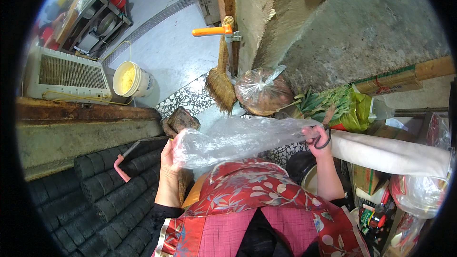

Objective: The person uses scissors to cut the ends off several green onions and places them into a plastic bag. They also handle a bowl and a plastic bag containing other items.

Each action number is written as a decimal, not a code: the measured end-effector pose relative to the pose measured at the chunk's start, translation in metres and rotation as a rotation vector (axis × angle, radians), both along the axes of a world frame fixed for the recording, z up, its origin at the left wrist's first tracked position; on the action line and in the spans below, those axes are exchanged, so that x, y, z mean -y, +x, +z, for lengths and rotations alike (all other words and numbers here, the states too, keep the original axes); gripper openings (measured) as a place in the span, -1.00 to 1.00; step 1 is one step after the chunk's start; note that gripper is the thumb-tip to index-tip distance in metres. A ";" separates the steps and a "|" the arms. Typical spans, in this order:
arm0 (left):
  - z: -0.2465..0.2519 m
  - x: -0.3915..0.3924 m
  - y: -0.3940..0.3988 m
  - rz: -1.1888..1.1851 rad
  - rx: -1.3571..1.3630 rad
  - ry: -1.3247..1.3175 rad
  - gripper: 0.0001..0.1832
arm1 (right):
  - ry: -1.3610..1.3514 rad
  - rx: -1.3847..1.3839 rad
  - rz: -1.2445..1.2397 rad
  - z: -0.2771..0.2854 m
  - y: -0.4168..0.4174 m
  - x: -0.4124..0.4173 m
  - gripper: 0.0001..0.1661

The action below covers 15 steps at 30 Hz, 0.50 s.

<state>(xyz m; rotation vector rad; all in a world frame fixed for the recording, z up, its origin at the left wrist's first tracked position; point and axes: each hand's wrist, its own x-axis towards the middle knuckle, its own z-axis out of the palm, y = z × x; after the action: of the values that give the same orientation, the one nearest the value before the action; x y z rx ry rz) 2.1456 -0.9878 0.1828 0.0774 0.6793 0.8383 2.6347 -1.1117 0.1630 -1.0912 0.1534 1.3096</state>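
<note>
A clear plastic bag [235, 139] is stretched crosswise in front of my body. My left hand [171, 155] grips one end, fingers partly hidden by the film. At the opposite end my right hand [317, 139] pinches the plastic. A dark loop handle [323, 144] circles by the right fingers, with a rusty blade-like piece [329, 114] above it; it looks like scissors, though the hand hides part. Beyond the bag, a tied clear bag of brownish contents [264, 94] rests on the floor. Long green leafy vegetables [326, 101] lie beside it in a yellow-green bag [358, 110].
Stacked black coal briquettes [117, 196] fill the lower left, with a pink-handled metal tool [121, 167] on them. A straw broom [220, 85] and an orange-handled tool [210, 31] lean at the wall corner. A white bucket [142, 82] holds yellow shreds. Bottles [371, 217] crowd the right.
</note>
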 end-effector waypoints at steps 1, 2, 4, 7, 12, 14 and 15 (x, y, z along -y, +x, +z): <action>0.001 -0.001 -0.002 -0.053 0.015 -0.057 -0.36 | 0.077 -0.054 -0.054 -0.008 0.005 0.003 -0.80; -0.017 -0.003 -0.014 -0.194 0.034 -0.098 -0.39 | 0.124 -0.164 -0.053 -0.014 0.011 0.007 -0.82; -0.059 0.013 -0.037 -0.480 -0.563 -0.139 -0.43 | 0.046 -0.206 0.065 0.001 -0.005 -0.002 -0.81; -0.100 0.028 -0.044 -0.749 -1.315 0.191 -0.30 | -0.017 -0.374 0.294 0.014 -0.026 -0.008 -0.76; -0.048 0.006 0.062 -0.643 -1.023 0.761 -0.10 | 0.104 -0.651 0.558 0.010 -0.074 -0.006 -0.61; -0.006 0.007 0.116 -0.721 -0.916 1.034 -0.09 | 0.105 -0.735 0.608 0.013 -0.092 -0.008 -0.57; 0.005 0.010 0.137 -0.739 -0.863 1.150 -0.11 | 0.131 -0.785 0.624 0.014 -0.099 -0.009 -0.56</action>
<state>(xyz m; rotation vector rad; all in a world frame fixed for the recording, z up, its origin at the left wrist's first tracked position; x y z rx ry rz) 2.2829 -0.9981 0.1882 1.7002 0.7875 0.3369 2.5361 -1.1024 0.1775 -0.4622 0.3170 2.2373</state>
